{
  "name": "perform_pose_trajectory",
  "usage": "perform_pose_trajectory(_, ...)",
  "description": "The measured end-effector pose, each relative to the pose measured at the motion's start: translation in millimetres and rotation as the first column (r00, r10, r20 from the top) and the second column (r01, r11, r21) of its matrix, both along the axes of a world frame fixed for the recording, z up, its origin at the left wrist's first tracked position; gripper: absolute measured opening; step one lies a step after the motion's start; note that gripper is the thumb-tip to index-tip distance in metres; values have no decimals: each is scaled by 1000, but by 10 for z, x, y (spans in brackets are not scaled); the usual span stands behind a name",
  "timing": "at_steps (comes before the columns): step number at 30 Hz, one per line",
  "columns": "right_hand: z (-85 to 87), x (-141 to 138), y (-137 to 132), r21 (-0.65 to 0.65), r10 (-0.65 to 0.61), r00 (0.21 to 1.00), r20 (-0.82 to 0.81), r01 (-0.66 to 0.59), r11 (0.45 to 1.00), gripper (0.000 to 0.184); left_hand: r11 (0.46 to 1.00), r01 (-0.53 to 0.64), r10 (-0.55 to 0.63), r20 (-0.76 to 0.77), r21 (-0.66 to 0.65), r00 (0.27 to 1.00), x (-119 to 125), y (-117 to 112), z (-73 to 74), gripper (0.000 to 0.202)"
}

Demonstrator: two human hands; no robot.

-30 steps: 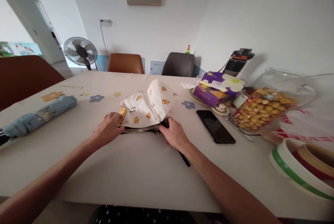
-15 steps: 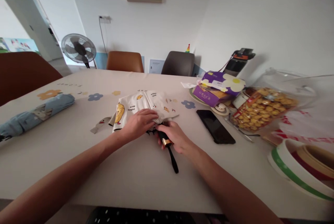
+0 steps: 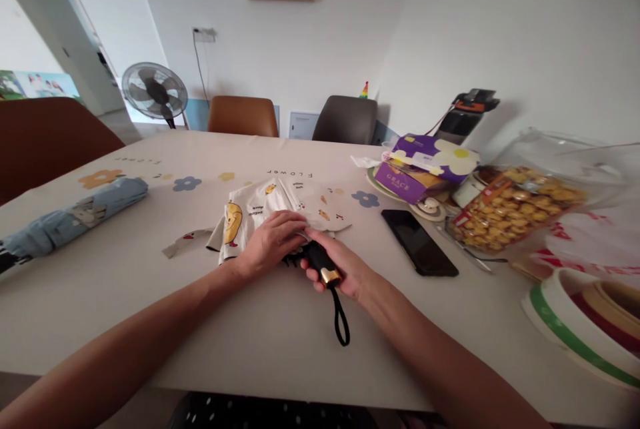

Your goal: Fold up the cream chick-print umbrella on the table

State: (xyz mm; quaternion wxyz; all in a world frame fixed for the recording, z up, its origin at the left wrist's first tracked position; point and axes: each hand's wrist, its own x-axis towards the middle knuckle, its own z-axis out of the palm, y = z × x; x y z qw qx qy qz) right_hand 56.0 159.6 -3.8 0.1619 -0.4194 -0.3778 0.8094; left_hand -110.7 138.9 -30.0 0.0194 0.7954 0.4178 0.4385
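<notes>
A cream folding umbrella [image 3: 260,215] is pinned to the surface [image 3: 250,322] under the flattened left hand [image 3: 270,242], while its black handle [image 3: 320,262] is clenched in the right hand [image 3: 345,269], steadying it.

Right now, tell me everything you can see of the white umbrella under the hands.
The white umbrella is a folded compact one with loose cream fabric printed with yellow cartoon figures. It lies on the table. A closing strap trails off to its left. The left hand presses on the fabric; the right hand grips its black handle, which has a gold ring and a black wrist loop.
</notes>
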Motion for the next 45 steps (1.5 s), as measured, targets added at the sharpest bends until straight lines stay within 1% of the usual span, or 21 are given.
perform_pose_trajectory(3,21,12,-7,6,32,999,-7,-32,999,34,1000,0,0,-13,17,1000,18,-14,-7,19)
perform_pose_trajectory(6,17,17,-1,-24,104,994,-38,-105,994,35,999,5,-4,-16,42,1000,16,-8,-22,18)
perform_pose_trajectory(9,-14,4,-8,-32,89,993,-73,-92,995,30,998,24,-22,-25,50,999,-5,-3,-21,22)
perform_pose_trajectory(12,-63,-25,-36,70,24,998,-62,-19,997,24,998,63,-61,-55,24,997,-30,-20,3,34)
perform_pose_trajectory(14,-91,-43,-57,198,-19,1000,16,16,980,21,997,71,-71,-34,2,997,-40,-39,22,35)
perform_pose_trajectory(16,-100,-52,-74,362,-72,988,140,17,932,19,999,26,-25,38,-22,999,-42,-56,39,30)
perform_pose_trajectory(18,-85,-55,-85,451,-103,969,225,-10,892,18,996,-75,81,134,-49,988,-40,-61,56,23)
perform_pose_trajectory(19,-71,-56,-89,436,-88,967,238,-26,899,17,989,-135,142,179,-53,974,-37,-56,70,21)
perform_pose_trajectory(22,-38,-70,-103,270,-19,982,185,-32,962,14,962,-274,267,256,-8,929,-7,-10,157,22)
perform_pose_trajectory(24,-46,-87,-115,231,-20,987,160,-18,973,13,953,-302,292,211,19,933,50,51,259,23)
perform_pose_trajectory(26,-71,-100,-128,258,-39,988,149,0,966,14,956,-292,291,93,-3,952,152,136,381,29)
perform_pose_trajectory(29,-102,-100,-142,274,-43,992,122,8,962,14,966,-243,227,-153,-92,962,387,286,536,58)
perform_pose_trajectory(31,-109,-91,-146,295,-45,994,95,15,955,10,966,-202,143,-320,-160,937,568,391,585,78)
perform_pose_trajectory(32,-110,-86,-146,308,-45,995,85,17,951,9,963,-189,103,-390,-190,915,654,444,591,82)
perform_pose_trajectory(34,-112,-81,-143,323,-41,996,82,12,946,11,954,-202,69,-493,-222,867,802,553,574,79)
perform_pose_trajectory(36,-115,-83,-139,310,-34,994,101,1,951,9,943,-248,87,-555,-221,827,902,666,538,64)
perform_pose_trajectory(38,-117,-90,-136,289,-28,993,115,-6,957,8,925,-301,110,-594,-232,797,948,771,508,47)
perform_pose_trajectory(40,-117,-96,-135,276,-29,993,115,-4,961,10,897,-349,122,-605,-272,787,943,857,498,36)
perform_pose_trajectory(42,-117,-97,-133,266,-25,993,116,-7,964,12,872,-388,175,-550,-299,816,884,911,513,30)
perform_pose_trajectory(43,-117,-96,-132,260,-23,993,117,-8,966,13,868,-398,219,-490,-298,844,834,925,531,28)
perform_pose_trajectory(45,-120,-92,-127,252,-30,992,122,-2,968,15,877,-398,317,-299,-268,900,689,924,585,27)
